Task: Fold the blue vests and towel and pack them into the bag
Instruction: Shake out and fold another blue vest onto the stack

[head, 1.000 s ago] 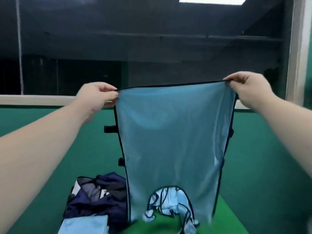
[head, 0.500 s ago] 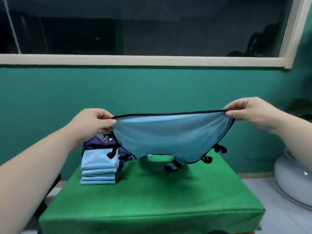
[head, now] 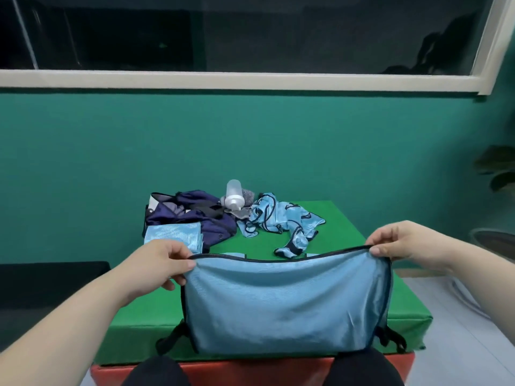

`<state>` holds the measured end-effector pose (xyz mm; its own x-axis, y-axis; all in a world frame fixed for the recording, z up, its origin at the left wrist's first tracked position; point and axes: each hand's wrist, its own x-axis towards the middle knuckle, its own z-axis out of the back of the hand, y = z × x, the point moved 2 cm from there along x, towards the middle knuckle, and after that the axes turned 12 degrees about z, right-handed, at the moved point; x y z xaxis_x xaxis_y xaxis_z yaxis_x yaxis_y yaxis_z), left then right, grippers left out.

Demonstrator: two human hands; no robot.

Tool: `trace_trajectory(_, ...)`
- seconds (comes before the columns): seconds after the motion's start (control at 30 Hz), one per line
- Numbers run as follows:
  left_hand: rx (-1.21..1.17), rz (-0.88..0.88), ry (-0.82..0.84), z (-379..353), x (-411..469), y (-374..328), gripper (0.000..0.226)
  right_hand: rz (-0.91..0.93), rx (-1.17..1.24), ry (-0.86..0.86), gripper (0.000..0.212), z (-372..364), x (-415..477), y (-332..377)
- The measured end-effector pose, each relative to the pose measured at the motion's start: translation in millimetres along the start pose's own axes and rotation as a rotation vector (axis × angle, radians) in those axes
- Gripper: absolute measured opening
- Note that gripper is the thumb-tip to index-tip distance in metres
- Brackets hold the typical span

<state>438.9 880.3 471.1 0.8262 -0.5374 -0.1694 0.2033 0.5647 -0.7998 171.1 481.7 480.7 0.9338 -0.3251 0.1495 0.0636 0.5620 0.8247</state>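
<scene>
A light blue vest (head: 284,299) with black trim hangs doubled over the near edge of the green table (head: 348,232). My left hand (head: 164,263) pinches its top left corner and my right hand (head: 401,243) pinches its top right corner. Black straps dangle at its lower corners. A stack of folded blue cloths (head: 174,236) lies at the back left, against the open dark navy bag (head: 192,215). Several unfolded blue vests (head: 281,221) lie crumpled at the back middle.
A clear plastic bottle (head: 234,195) lies tipped behind the bag, with a grey cloth (head: 242,213) beside it. The table stands against a teal wall under a window. My knees show below the table's red front. A plant and a fan stand at the right.
Both hands have lowered the vest from chest height to the table's near edge, and it now hangs folded over. My view has tilted down.
</scene>
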Motion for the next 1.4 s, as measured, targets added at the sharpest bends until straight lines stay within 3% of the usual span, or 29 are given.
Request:
trace_trajectory(0.1, 0.005, 0.013, 0.006, -6.4, 9.3, 4.9, 0.007, -0.005, 0.022, -0.037, 0.069, -6.5, 4.2, -14.8)
trace_trajectory(0.2, 0.017, 0.034, 0.007, -15.6, 22.8, 11.9, 0.007, -0.044, 0.058, -0.048, 0.005, -18.8, 7.5, -25.1)
trace_trajectory(0.33, 0.031, 0.065, -0.018, -29.7, 45.8, 23.4, 0.008, -0.073, 0.005, -0.116, 0.005, -27.3, 18.5, -45.3)
trace_trajectory(0.4, 0.025, 0.081, -0.047, -37.0, 59.6, 27.1, 0.009, -0.071, -0.01, -0.142, 0.03, -29.4, 28.7, -57.9)
trace_trajectory(0.43, 0.024, 0.085, -0.063, -40.9, 67.0, 27.8, 0.009, -0.074, -0.043, -0.168, 0.028, -29.8, 34.3, -62.3)
trace_trajectory(0.5, 0.026, 0.085, -0.103, -49.0, 84.1, 26.8, 0.009, -0.071, -0.131, -0.237, 0.007, -30.0, 49.0, -71.6)
trace_trajectory(0.8, 0.109, 0.069, -0.247, -76.7, 193.1, 20.7, 0.011, -0.128, -0.376, -0.295, 0.012, -32.0, 128.7, -121.7)
trace_trajectory(1.17, 0.399, 0.115, -0.296, -131.5, 298.6, 58.2, 0.009, -0.291, -0.476, -0.183, 0.01, -58.6, 206.3, -217.9)
trace_trajectory(1.4, 0.477, 0.083, -0.275, -153.2, 317.0, 82.6, 0.008, -0.25, -0.755, -0.001, 0.017, -68.3, 217.0, -240.2)
